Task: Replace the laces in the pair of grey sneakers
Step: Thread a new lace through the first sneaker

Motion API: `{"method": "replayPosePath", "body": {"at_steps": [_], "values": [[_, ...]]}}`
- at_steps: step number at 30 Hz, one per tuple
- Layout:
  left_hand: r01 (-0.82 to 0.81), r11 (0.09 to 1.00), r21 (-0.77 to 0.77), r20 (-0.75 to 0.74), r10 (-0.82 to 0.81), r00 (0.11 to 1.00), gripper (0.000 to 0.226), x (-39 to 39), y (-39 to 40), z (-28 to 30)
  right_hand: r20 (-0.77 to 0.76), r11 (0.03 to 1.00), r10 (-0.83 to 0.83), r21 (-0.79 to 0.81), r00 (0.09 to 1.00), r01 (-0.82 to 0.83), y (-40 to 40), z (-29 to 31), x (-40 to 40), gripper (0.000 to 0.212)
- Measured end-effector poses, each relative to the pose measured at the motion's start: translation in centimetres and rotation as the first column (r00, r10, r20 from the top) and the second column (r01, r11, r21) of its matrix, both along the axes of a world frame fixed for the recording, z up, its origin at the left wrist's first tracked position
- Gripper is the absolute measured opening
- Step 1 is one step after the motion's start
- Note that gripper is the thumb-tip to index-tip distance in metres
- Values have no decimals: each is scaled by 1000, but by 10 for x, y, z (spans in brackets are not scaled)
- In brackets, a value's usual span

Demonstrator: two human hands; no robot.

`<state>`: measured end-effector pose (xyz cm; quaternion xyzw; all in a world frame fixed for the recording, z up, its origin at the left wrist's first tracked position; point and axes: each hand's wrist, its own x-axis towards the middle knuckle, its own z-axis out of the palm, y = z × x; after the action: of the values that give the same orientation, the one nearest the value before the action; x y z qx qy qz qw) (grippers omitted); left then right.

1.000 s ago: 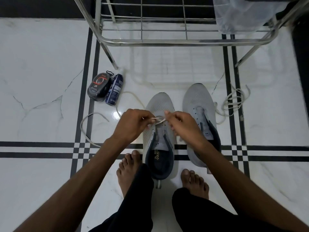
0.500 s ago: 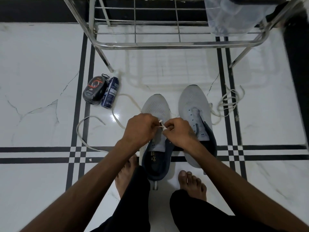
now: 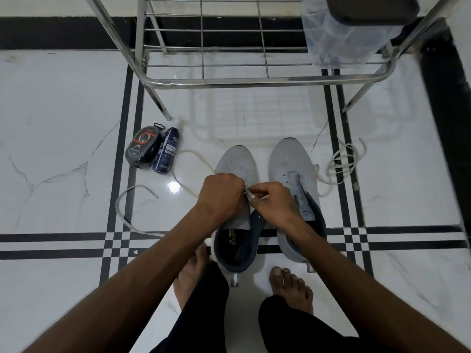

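Note:
Two grey sneakers stand side by side on the white floor, toes away from me. Over the left sneaker (image 3: 238,163), my left hand (image 3: 221,193) and my right hand (image 3: 274,203) meet above its eyelet area. Both pinch a white lace (image 3: 248,193) between them; the rest of this lace trails left across the floor in a loop (image 3: 122,212). The eyelets under my hands are hidden. The right sneaker (image 3: 290,161) has bare eyelets and no lace in it. A second white lace (image 3: 342,161) lies bunched on the floor to its right.
A black round shoe-care case (image 3: 144,147) and a dark blue spray bottle (image 3: 167,150) lie to the left of the sneakers. A steel wire rack (image 3: 254,80) stands just beyond them, with a clear plastic bag (image 3: 339,39) on it. My bare feet (image 3: 293,289) rest behind the sneakers.
My hands have drawn closer together over the left sneaker's eyelets and shifted slightly toward me along the shoe, still pinching the lace. The camera view has tilted a little.

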<state>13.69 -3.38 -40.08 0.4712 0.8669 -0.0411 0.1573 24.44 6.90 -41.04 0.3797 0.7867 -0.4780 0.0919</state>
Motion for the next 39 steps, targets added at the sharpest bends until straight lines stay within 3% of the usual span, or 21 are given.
{"method": "replayPosePath", "body": {"at_steps": [9,18,22,26,29,35,39], "values": [[131,991,1,19,-131,991,17,-4,1,1,-12,1000,-12,-4,1000,11,0,-1,2,25],[-54,983,178,72,41,997,27,-1,-11,-9,-52,998,-49,-32,997,48,1,-2,4,24],[-93,991,97,53,88,995,27,1,-4,-7,-28,1000,-19,-4,999,19,1,-3,3,27],[-16,999,28,-20,17,1000,19,1,0,-7,-39,999,-54,-2,998,54,0,-2,4,26],[29,998,60,-47,-26,999,15,2,2,-7,-45,998,-64,6,997,65,-1,-2,5,25],[-187,935,302,227,119,967,18,-4,-12,-16,-64,994,-87,-74,994,82,3,-2,5,31],[-265,902,341,288,168,943,13,-6,-16,-17,-24,993,-98,-63,995,97,3,-3,2,31]]}}
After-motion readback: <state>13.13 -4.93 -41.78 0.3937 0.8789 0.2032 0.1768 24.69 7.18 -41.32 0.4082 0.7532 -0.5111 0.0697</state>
